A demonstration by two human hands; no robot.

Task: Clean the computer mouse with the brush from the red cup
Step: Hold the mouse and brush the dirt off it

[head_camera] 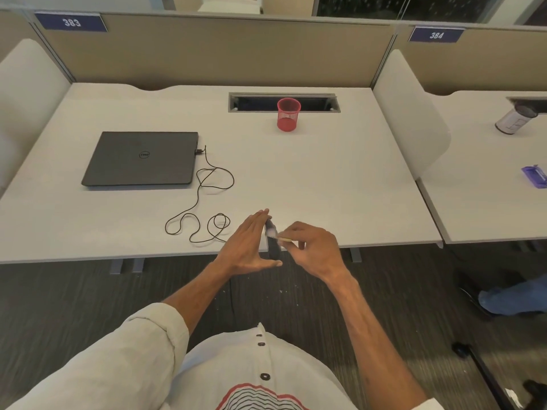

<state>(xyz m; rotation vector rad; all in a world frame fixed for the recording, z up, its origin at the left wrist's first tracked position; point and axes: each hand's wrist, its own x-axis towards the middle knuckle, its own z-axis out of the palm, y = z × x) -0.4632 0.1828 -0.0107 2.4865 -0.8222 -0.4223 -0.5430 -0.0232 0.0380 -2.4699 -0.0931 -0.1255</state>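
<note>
A black computer mouse [273,247] is held up on its edge over the desk's front edge. My left hand [247,247] holds it, with the fingers along its far side and the thumb under its near end. My right hand [310,247] pinches a small brush [283,239] with a pale handle. The brush's white bristles touch the upper part of the mouse. The red mesh cup [288,114] stands upright at the back of the desk and looks empty. The mouse's black cable [204,184] loops across the desk to the laptop.
A closed dark laptop [142,158] lies on the white desk [325,187] at the left. A cable slot [254,102] is open behind the cup. Beige partitions close the back. The neighbouring desk holds a tipped can [513,119] and a purple object [535,176]. A person's leg [515,297] is at the right.
</note>
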